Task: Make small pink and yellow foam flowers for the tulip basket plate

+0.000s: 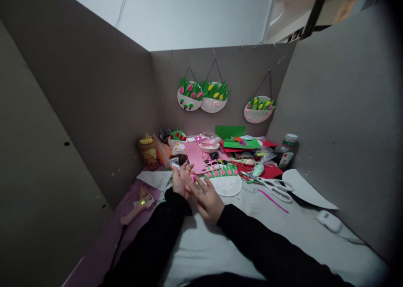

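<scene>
My left hand point(180, 182) is turned palm up with its fingers spread. My right hand point(208, 201) lies across its edge, fingers stretched out and touching the left palm. A small bright pink lump point(192, 177) shows between the two hands; what it is made of I cannot tell. Just beyond my right hand lies a white half-round paper plate point(225, 187) with pink tulips, green paper grass and drawn outlines on its front. White-handled scissors point(272, 184) lie to the right, near a magenta strip point(273, 201).
A pink glue gun point(138, 207) with a lit spot lies left, its cord trailing toward me. Craft materials crowd the back around a pink sheet point(195, 154). A bottle point(287, 150) and white case point(329, 221) stand right. Decorated plates point(214, 104) hang on the back panel.
</scene>
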{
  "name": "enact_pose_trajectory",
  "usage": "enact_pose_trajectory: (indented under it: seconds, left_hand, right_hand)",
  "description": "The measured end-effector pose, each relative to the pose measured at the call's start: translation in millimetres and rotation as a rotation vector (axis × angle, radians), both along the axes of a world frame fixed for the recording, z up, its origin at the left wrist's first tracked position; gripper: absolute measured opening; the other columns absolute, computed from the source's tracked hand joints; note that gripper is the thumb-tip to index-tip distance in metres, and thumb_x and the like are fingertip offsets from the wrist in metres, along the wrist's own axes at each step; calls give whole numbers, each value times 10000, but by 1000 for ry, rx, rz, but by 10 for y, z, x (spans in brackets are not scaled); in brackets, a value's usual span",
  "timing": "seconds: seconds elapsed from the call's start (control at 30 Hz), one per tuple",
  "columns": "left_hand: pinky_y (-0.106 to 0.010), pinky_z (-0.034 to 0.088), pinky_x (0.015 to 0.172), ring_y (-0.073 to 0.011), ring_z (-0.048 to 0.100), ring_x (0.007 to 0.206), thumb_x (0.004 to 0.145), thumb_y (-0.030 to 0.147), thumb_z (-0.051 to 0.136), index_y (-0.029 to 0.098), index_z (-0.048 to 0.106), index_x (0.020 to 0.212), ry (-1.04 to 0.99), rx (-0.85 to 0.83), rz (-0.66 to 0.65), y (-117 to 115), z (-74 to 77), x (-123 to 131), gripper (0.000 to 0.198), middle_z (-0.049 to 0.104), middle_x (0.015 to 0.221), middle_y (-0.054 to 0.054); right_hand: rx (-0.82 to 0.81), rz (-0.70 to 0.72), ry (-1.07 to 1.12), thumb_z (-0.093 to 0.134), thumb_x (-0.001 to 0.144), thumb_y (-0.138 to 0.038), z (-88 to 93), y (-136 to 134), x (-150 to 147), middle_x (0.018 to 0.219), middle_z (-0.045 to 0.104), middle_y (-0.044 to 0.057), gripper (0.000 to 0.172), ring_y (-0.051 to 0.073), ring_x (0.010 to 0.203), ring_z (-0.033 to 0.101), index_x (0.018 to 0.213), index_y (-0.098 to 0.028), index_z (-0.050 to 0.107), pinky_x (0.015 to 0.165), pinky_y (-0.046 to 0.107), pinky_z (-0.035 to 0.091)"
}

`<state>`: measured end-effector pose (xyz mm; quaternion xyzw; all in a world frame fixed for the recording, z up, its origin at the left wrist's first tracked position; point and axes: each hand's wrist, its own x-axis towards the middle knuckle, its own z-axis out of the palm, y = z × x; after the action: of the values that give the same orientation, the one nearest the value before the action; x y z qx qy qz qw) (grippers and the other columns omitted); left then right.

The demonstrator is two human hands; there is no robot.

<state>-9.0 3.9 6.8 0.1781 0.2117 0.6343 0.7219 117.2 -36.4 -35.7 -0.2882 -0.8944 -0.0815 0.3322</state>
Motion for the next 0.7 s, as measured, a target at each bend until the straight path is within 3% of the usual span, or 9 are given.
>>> enact_pose_trajectory:
  seconds: [0.1, 0.23, 0.43, 0.6, 0.7]
  left_hand:
    - [-252, 431, 531, -142, 507, 646, 800, 646, 167, 194, 465, 996, -14, 13, -31, -8, 4, -4, 575, 530, 956, -89]
    - [-252, 425, 525, -142, 497, 634, 799, 647, 170, 194, 471, 979, -34, 28, 15, -14, 18, -19, 572, 531, 935, -91]
    - [-257, 438, 547, -143, 514, 657, 798, 646, 199, 193, 467, 1007, -32, 38, -55, -32, 13, -5, 566, 530, 966, -89]
    - [-257, 436, 542, -142, 510, 647, 806, 639, 168, 194, 462, 994, -39, 32, -11, -22, 25, -20, 566, 534, 938, -86]
    - [-276, 448, 569, -153, 524, 670, 803, 641, 183, 190, 471, 1000, -32, 11, -39, -26, 30, -11, 571, 538, 945, -91]
  right_hand:
    - [-11, -55, 46, 414, 630, -84, -2, 13, -7, 1397, 335, 134, 801, 260, 1343, 147, 1397, -94, 187, 1037, 539, 182]
    - [-4, -6, 67, 407, 644, -78, -16, 25, 7, 1352, 413, 114, 773, 236, 1326, 219, 1392, -137, 219, 1040, 532, 181]
    - [-123, -40, 35, 416, 597, -85, -2, 9, -17, 1428, 281, 110, 835, 263, 1354, 79, 1400, -113, 189, 1041, 544, 171]
    - [-113, 45, -17, 425, 559, -94, -6, 13, -13, 1400, 345, 87, 848, 275, 1351, 86, 1385, -143, 244, 1036, 573, 141]
    - [-138, -19, -10, 420, 567, -91, 0, 26, -14, 1431, 277, 96, 872, 279, 1352, 57, 1403, -120, 173, 1036, 570, 157]
